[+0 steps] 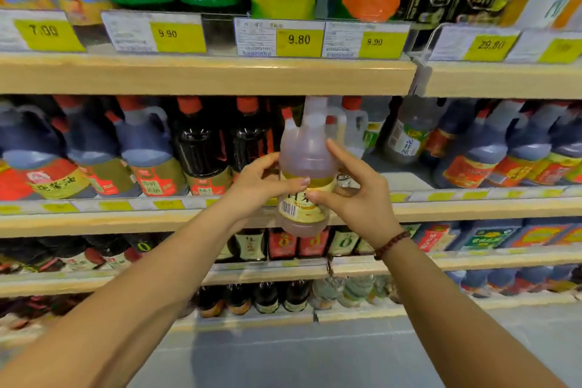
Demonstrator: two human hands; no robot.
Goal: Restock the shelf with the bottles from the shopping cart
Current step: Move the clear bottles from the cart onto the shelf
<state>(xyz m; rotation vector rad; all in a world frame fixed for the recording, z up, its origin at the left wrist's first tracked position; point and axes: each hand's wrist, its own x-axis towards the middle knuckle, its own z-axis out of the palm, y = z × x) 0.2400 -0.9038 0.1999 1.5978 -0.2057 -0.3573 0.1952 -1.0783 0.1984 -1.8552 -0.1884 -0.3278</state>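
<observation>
Here the bottle [304, 161] is upright at frame centre, long axis vertical, with its cap just under the upper board and its base in front of the middle shelf [472, 209] edge. The left grip [261, 183] wraps its left side, thumb across the label. The right grip [362, 198] pinches the label from the right, forefinger straight. The bare gap [406, 176] lies behind and to the right, nearer the right grip.
</observation>
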